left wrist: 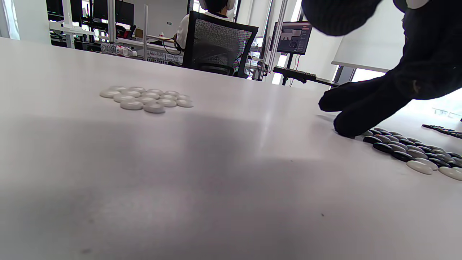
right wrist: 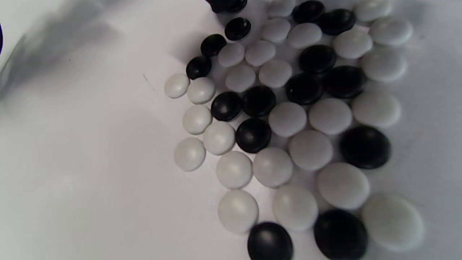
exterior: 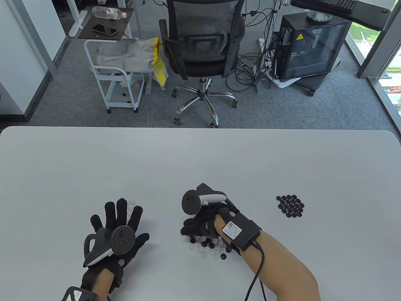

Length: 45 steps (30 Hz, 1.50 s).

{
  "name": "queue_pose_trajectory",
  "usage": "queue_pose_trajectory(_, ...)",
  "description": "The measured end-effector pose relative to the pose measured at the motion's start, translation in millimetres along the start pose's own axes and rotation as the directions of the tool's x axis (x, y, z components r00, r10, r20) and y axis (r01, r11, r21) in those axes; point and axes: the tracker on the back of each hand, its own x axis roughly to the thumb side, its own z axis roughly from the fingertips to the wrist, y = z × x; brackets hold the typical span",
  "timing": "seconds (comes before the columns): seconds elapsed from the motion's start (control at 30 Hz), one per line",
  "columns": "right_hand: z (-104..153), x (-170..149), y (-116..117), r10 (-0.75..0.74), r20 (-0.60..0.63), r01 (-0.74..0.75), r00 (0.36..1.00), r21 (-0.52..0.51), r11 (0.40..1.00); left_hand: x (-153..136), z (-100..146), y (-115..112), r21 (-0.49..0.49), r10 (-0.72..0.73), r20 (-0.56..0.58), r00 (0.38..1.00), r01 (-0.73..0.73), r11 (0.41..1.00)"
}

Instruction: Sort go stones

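A mixed heap of small round black and white Go stones (exterior: 208, 244) lies on the white table (exterior: 200, 163), in the lower middle of the table view. The right hand (exterior: 203, 224) in its black sensor glove is over this heap with the fingers bent down to the table at the heap's left edge. In the left wrist view its fingertips (left wrist: 348, 126) touch the surface just beside the first stones, but I cannot tell if they already pinch a stone.

The left hand (exterior: 116, 232) lies flat and open in the lower left of the table view, fingers spread, holding nothing. Just above its fingertips is a small group of sorted white stones (left wrist: 146, 98). The sorted black stones (exterior: 290, 205) form a tight cluster at the right of the table view, well apart from the heap.

The right wrist view shows the stones as smooth lens-shaped discs with a matte shine. I judge them light, hard and rather slippery; they slide easily on the smooth table. The best hold is probably a pinch on the thin rim with thumb and one finger, or first to slide one stone out of the heap, because the neighbours touch each other and can be pushed away.
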Motion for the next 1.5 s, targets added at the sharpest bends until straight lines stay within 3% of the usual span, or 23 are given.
queue_pose_trajectory(0.17, -4, -22, -18, -0.1, -0.074, 0.095, 0.992, -0.072, 0.993, 3, 0, -1, -0.002, -0.006, 0.005, 1.0, 0.006, 1.0)
queue_pose_trajectory(0.33, 20, -71, -32, -0.171, -0.237, 0.144, 0.956, -0.124, 0.982, 2, 1, -1, -0.005, 0.002, 0.001, 1.0, -0.002, 1.0)
queue_pose_trajectory(0.57, 80, -148, -19, -0.287, -0.425, 0.234, 0.858, -0.175, 0.956, 4, -1, -2, -0.015, -0.008, 0.008, 1.0, 0.008, 1.0)
queue_pose_trajectory(0.8, 119, -189, -1, -0.344, -0.529, 0.264, 0.775, -0.223, 0.938, 4, -1, -2, -0.025, -0.012, 0.004, 1.0, 0.012, 1.0)
queue_pose_trajectory(1.07, 140, -211, 12, -0.414, -0.539, 0.303, 0.734, -0.286, 0.909, 3, -1, -2, -0.031, -0.008, -0.004, 1.0, 0.008, 0.999)
queue_pose_trajectory(1.3, 143, -213, 12, -0.415, -0.546, 0.294, 0.727, -0.299, 0.908, 3, -2, -1, -0.025, -0.01, -0.003, 1.0, 0.01, 1.0)
queue_pose_trajectory(1.5, 140, -191, -4, -0.367, -0.472, 0.25, 0.802, -0.295, 0.922, 2, -2, -1, -0.026, -0.001, -0.005, 1.0, 0.001, 1.0)
